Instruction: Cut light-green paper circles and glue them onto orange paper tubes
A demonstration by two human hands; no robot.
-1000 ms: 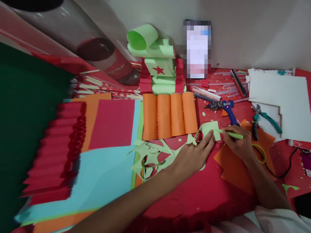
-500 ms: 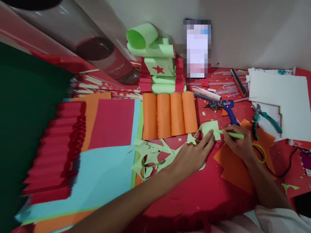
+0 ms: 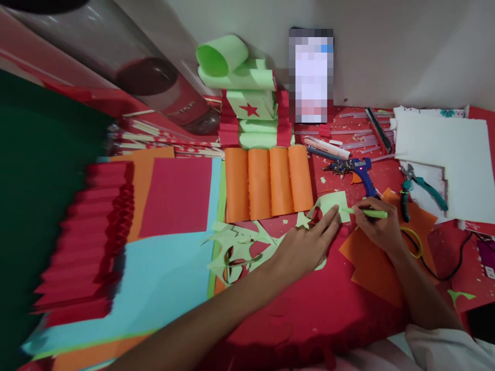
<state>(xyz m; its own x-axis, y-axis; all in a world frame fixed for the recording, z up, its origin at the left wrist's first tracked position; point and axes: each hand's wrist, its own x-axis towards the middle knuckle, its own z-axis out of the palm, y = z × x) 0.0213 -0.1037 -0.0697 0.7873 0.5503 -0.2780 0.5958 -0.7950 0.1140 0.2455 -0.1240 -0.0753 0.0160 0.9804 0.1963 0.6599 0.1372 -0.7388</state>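
Observation:
My right hand (image 3: 381, 226) grips a light green pen (image 3: 374, 213), its tip at a pale green paper scrap (image 3: 337, 199) with curved cut edges. Stretched fingers of my left hand (image 3: 303, 246) lie flat on that scrap. By the left fingers is a small pale green paper star (image 3: 303, 220). More cut green paper offcuts (image 3: 232, 247) lie left of the hand, partly under my left forearm. Beyond the hands, several orange paper tubes (image 3: 259, 184) stand side by side against a stacked green and red paper piece (image 3: 249, 98) bearing a red star.
A blue glue gun (image 3: 363, 167), a cutter knife (image 3: 378, 130) and teal-handled pliers (image 3: 429, 190) lie at the right, near white foam board (image 3: 466, 165). Orange paper (image 3: 373, 275) sits under my right arm. Coloured sheets (image 3: 166, 273) and pleated red paper (image 3: 88, 232) cover the left. A phone (image 3: 312, 77) leans behind.
The whole view has shifted very slightly. Both hands stay at the green scrap, with the pen in nearly the same place.

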